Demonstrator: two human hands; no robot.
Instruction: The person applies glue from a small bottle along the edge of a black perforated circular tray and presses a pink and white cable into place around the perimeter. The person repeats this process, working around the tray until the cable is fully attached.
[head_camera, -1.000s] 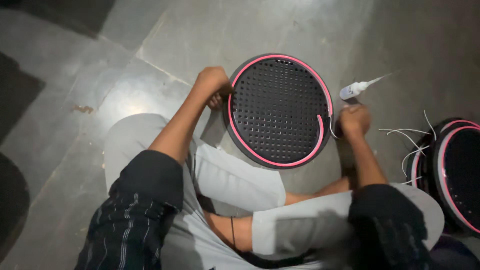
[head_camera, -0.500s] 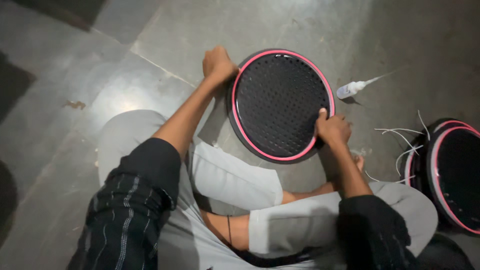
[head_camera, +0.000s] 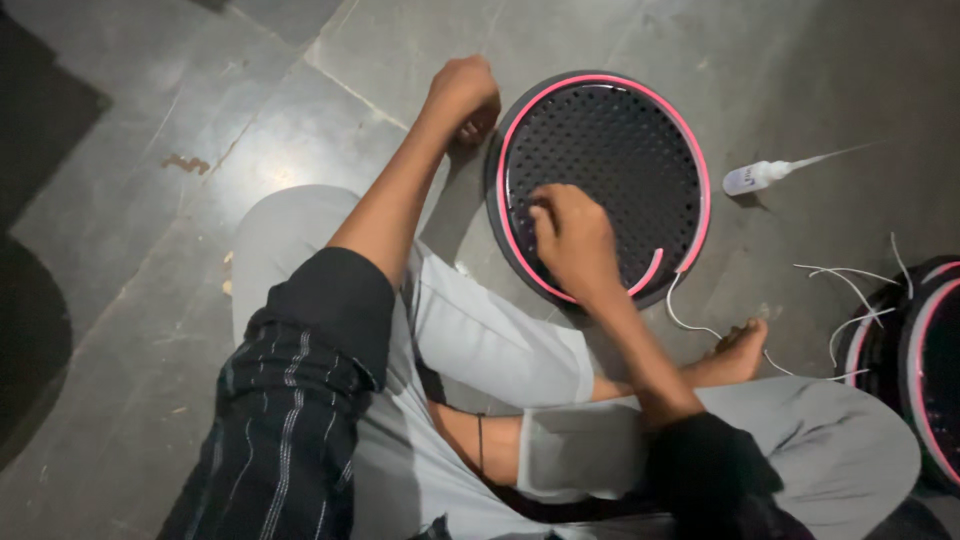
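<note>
A round black perforated disc (head_camera: 620, 150) lies on the floor in front of my crossed legs. A pink strip (head_camera: 700, 170) runs around its rim, with a loose end (head_camera: 652, 274) at the near side. My left hand (head_camera: 462, 95) is curled around the disc's far left edge. My right hand (head_camera: 572, 238) rests on the disc's near left part, fingers bent down onto the pink strip at the rim.
A small white squeeze bottle (head_camera: 760, 176) with a long nozzle lies right of the disc. Thin white cords (head_camera: 850, 290) trail over the grey floor toward a second black and pink disc (head_camera: 925, 360) at the right edge. My bare foot (head_camera: 737, 352) is just below the disc.
My right hand has moved from the disc's right rim across to its near left rim. The left hand has stayed on the far left edge.
</note>
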